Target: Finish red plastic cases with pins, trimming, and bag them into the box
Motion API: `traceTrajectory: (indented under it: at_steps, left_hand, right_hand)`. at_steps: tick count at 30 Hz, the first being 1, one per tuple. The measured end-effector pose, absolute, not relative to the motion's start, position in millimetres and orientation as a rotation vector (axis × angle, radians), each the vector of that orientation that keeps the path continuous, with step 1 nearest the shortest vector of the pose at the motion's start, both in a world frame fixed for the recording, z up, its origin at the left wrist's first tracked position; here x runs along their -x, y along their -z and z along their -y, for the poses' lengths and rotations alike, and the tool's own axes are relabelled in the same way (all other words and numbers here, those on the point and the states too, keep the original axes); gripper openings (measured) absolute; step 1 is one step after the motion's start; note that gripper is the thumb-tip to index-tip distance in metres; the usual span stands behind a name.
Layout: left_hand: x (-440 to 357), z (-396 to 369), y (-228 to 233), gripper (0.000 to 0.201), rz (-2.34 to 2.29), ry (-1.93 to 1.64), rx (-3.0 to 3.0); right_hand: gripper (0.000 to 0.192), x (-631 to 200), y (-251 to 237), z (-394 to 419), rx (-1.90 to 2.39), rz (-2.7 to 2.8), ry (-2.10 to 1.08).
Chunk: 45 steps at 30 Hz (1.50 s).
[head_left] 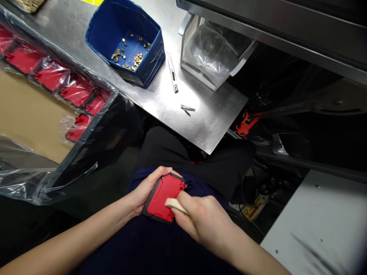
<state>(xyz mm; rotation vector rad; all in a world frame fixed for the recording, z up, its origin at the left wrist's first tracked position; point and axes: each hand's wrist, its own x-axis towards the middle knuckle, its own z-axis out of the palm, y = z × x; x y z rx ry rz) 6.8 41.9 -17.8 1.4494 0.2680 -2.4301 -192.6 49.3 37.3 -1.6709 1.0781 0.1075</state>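
My left hand (150, 185) is wrapped round the far and left edges of a red plastic panel (162, 194) with a black rim, held over my lap. Small red clip shapes stand along the panel's right side. Between the thumb and fingers of my right hand (199, 215) is a cream-coloured flat strip (175, 204), perhaps cloth or a soft pad. Its free end lies over the panel's red face; whether it presses on the face I cannot tell. The fingertips of my left hand are partly hidden under the panel.
On the metal table (212, 122) stand a blue bin (151, 65) with several brass pieces, a utility knife (172, 72) and small nail clippers (187, 109). A white bin (197, 76) holds clear plastic. Left, a plastic-lined box (83, 149) contains red panels (77, 89). An orange-handled tool (245, 124) lies right.
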Motion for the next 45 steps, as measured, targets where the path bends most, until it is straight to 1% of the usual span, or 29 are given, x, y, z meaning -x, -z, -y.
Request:
traceTrajectory:
  at_steps: [3, 8, 11, 13, 15, 18, 21, 23, 26, 28, 31, 33, 35, 37, 39, 41, 43, 45]
  left_hand:
    - [-6.6, -41.8, 18.3, 0.040, -0.300, 2.424, -1.506]
    - [-2.2, -40.8, 17.3, 0.038, -0.230, 2.390, -1.475]
    - [-2.4, -41.4, 13.4, 0.036, -0.245, 2.358, -1.493]
    - [-7.2, -43.0, 8.7, 0.036, -0.254, 2.322, -1.491]
    - [-15.3, -45.7, 3.2, 0.039, -0.238, 2.293, -1.427]
    - [-28.7, -50.6, -4.2, 0.051, -0.180, 2.315, -1.200]
    - [-36.3, -53.3, -7.8, 0.067, -0.057, 2.354, -1.008]
    - [-36.8, -51.8, -6.5, 0.072, -0.030, 2.389, -0.968]
    - [-32.3, -44.1, 0.8, 0.066, -0.137, 2.405, -0.967]
    - [-27.6, -37.2, 6.9, 0.064, -0.213, 2.352, -1.025]
    - [-20.5, -29.8, 12.9, 0.063, -0.258, 2.255, -1.175]
    - [-16.7, -29.4, 13.3, 0.061, -0.280, 2.216, -1.252]
    - [-14.1, -32.5, 11.3, 0.060, -0.290, 2.186, -1.305]
    - [-13.7, -37.3, 8.5, 0.060, -0.265, 2.154, -1.339]
    - [-15.8, -41.5, 6.7, 0.060, -0.212, 2.118, -1.351]
    - [-20.1, -43.8, 6.9, 0.060, -0.161, 2.085, -1.353]
    - [-25.0, -44.5, 9.6, 0.060, -0.130, 2.063, -1.363]
    - [-29.4, -44.8, 14.1, 0.060, -0.121, 2.058, -1.373]
  right_hand:
    - [0.022, 194.0, -36.5, -48.5, 1.722, -1.106, -0.122]
    - [0.014, 191.1, -40.1, -44.1, 1.642, -1.029, -0.181]
    - [0.015, 191.5, -40.4, -24.8, 1.678, -1.074, -0.126]
    - [0.016, 199.5, -35.2, -5.4, 1.616, -1.223, -0.043]
    - [0.022, 210.1, -21.9, 14.6, 1.551, -1.450, 0.020]
    - [0.034, 218.1, 14.1, 41.4, 1.673, -1.780, 0.023]
    - [0.036, 221.0, 52.0, 64.6, 1.830, -1.876, 0.031]
    - [0.040, 235.4, 67.2, 77.8, 1.865, -1.927, 0.042]
    - [0.042, 288.3, 75.3, 92.1, 1.930, -2.052, 0.000]
    - [0.043, 335.3, 81.6, 96.9, 1.981, -2.102, -0.087]
    - [0.051, 392.2, 107.4, 98.9, 2.112, -1.988, -0.254]
    - [0.054, 410.6, 131.5, 99.1, 2.204, -1.884, -0.331]
    - [0.053, 416.6, 151.2, 100.1, 2.288, -1.813, -0.367]
    - [0.051, 417.9, 159.9, 101.8, 2.362, -1.762, -0.376]
    - [0.051, 419.1, 155.4, 102.1, 2.420, -1.724, -0.375]
    - [0.051, 419.2, 138.4, 98.5, 2.498, -1.661, -0.371]
    - [0.051, 413.8, 111.3, 89.7, 2.594, -1.479, -0.327]
    - [0.052, 398.8, 77.6, 75.9, 2.621, -1.163, -0.252]
